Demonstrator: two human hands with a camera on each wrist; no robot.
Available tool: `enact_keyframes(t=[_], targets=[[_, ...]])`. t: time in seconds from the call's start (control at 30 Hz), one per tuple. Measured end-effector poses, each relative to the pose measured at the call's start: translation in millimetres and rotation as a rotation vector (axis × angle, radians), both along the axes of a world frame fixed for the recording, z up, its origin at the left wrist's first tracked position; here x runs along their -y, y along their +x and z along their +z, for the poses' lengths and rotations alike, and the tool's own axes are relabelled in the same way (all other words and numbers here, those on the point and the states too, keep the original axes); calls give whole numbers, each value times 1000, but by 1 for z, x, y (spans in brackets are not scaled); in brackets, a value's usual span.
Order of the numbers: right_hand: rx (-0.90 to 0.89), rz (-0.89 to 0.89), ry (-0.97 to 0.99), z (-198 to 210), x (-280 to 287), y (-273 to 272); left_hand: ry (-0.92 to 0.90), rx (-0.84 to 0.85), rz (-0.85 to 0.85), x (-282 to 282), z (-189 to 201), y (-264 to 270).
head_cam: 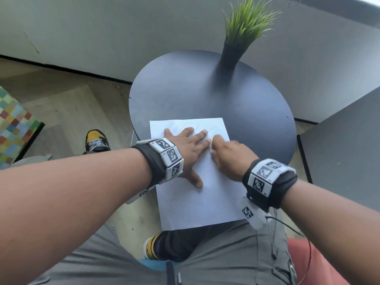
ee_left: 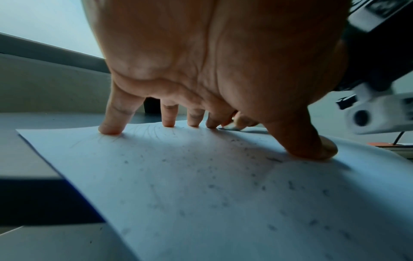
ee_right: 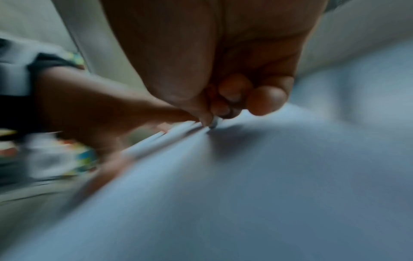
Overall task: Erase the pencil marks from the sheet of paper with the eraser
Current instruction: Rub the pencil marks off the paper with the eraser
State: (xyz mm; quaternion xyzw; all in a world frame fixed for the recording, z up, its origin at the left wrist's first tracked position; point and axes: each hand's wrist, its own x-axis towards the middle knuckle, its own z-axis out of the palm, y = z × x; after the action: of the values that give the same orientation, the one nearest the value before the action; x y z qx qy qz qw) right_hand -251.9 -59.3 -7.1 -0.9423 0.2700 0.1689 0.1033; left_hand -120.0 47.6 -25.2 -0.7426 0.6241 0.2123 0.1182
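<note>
A white sheet of paper [head_cam: 197,202] lies on the round dark table [head_cam: 185,95], its near end hanging past the table's edge. Faint pencil marks [head_cam: 181,125] show near its far edge, and dark crumbs [ee_left: 212,169] are scattered over it. My left hand [head_cam: 185,149] presses flat on the sheet with spread, straight fingers [ee_left: 110,127]. My right hand [head_cam: 228,153] sits just right of it, fingers curled and pinching a small pale eraser [ee_right: 214,121] whose tip touches the paper [ee_right: 245,176]. The right wrist view is blurred. Most of the eraser is hidden in the hand.
A dark vase with green grass [head_cam: 232,52] stands at the table's far side. A grey cabinet [head_cam: 345,153] is close on the right. My knees and a yellow-black shoe [head_cam: 96,140] are below the table, over a wood floor.
</note>
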Motion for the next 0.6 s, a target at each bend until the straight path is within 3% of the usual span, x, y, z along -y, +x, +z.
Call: enact_keyframes(t=[0.1, 0.27, 0.4, 0.53, 0.6], targets=[[49, -175, -28, 2, 28, 9, 1, 4, -1, 0, 0, 0], [-12, 59, 51, 0, -16, 0, -3, -5, 2, -1, -2, 2], [42, -153, -20, 4, 23, 8, -2, 6, -4, 0, -1, 1], [-16, 74, 18, 1, -12, -1, -3, -3, 3, -1, 0, 1], [-20, 43, 27, 2, -2, -2, -4, -2, -2, 0, 1, 1]])
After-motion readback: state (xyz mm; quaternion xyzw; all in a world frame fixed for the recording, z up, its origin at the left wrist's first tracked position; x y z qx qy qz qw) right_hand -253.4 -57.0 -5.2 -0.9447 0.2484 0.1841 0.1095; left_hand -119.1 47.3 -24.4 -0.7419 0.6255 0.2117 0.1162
